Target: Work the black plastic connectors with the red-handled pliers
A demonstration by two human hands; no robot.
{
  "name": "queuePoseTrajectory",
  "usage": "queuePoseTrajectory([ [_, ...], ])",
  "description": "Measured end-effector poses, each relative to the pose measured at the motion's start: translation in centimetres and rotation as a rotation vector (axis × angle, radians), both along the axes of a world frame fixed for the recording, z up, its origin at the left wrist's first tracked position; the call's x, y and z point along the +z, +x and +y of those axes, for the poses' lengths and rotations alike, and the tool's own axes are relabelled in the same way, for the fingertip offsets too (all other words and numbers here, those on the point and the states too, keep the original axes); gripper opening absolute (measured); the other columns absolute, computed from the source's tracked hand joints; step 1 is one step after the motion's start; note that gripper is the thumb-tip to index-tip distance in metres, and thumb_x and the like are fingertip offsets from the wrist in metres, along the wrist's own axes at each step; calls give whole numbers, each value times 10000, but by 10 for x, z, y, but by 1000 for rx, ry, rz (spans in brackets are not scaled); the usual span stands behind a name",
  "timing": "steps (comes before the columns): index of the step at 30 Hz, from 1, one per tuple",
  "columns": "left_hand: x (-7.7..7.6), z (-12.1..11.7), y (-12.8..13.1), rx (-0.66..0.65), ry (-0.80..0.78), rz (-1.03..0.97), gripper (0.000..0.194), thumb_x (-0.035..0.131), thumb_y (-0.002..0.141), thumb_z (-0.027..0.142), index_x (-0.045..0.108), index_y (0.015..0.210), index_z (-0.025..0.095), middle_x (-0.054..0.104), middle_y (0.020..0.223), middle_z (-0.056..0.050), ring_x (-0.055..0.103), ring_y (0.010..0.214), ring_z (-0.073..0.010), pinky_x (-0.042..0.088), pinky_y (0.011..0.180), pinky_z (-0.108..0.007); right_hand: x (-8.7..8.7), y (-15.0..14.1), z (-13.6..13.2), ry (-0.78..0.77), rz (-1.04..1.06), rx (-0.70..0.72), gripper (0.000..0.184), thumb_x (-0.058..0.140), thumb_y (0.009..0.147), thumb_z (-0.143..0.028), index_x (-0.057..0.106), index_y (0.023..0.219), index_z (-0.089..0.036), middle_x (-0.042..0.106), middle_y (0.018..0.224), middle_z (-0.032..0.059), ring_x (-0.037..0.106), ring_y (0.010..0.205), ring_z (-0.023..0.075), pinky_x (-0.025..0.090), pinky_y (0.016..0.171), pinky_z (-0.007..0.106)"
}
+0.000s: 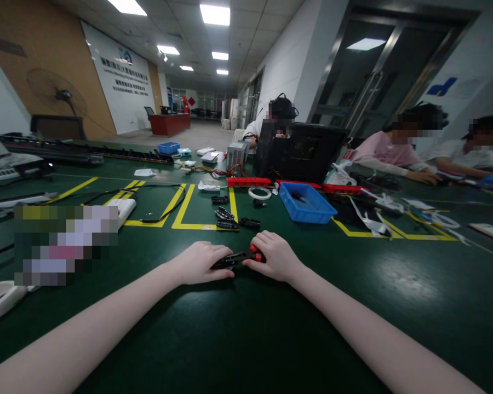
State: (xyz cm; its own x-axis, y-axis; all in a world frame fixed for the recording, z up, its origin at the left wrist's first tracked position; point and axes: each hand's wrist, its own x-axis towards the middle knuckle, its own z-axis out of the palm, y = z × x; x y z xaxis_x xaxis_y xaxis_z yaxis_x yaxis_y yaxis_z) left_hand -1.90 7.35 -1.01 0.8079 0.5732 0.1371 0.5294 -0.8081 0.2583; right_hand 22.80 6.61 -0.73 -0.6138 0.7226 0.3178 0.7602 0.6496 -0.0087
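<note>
Low over the near part of the green table (246, 339), my two hands meet at the middle. My left hand (203, 262) is closed around a small black plastic-looking part (224, 264), its exact kind unclear. My right hand (276, 256) grips red-handled pliers (254, 254), whose dark jaws reach left to the black part. Whether the jaws bite on it, I cannot tell. Just beyond my hands lie several similar black pieces (225, 218), beside and inside a yellow taped outline (193, 225).
A blue tray (306, 203) with a dark item stands to the right, near a white ring (259, 193). At left is a white power strip (125, 210). Behind are a black computer case (304, 150) and a metal box (237, 156). Several people sit across the table.
</note>
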Motion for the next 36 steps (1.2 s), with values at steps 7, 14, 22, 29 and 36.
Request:
queuePoseTrajectory([
  [7,0,1,0,-24,35,18,368,489,942,516,566,1122,206,678,1013,-54,642,799,-213,430,696,-302,-1,-1,1,-83,7,18,370,580,862,-546,493,761,-200,573,769,38,496,694,176,355,639,303],
  [14,-4,2,0,-26,66,28,374,465,958,510,541,1156,202,675,1049,-59,652,823,-228,447,696,-309,-3,-2,2,-101,12,3,353,611,842,-526,494,760,-203,569,771,31,507,701,175,361,645,300],
  [22,-3,1,1,16,4,-7,313,420,989,452,577,1099,205,688,949,-45,657,822,-226,431,672,-292,-3,-1,2,-83,10,-9,352,593,852,-529,488,756,-207,570,775,42,503,709,185,358,652,312],
  [29,-1,2,-1,-3,-25,-20,411,523,910,560,584,1101,201,689,924,-48,653,802,-222,408,653,-272,-4,-1,1,-69,8,-5,353,601,847,-527,494,760,-202,565,771,39,493,706,183,348,652,311],
  [36,-1,1,0,-6,-8,-25,359,542,905,518,589,1075,206,687,928,-41,649,779,-206,404,638,-264,-3,-1,1,-67,13,-2,362,595,849,-536,492,761,-199,562,784,38,494,708,176,350,654,306],
])
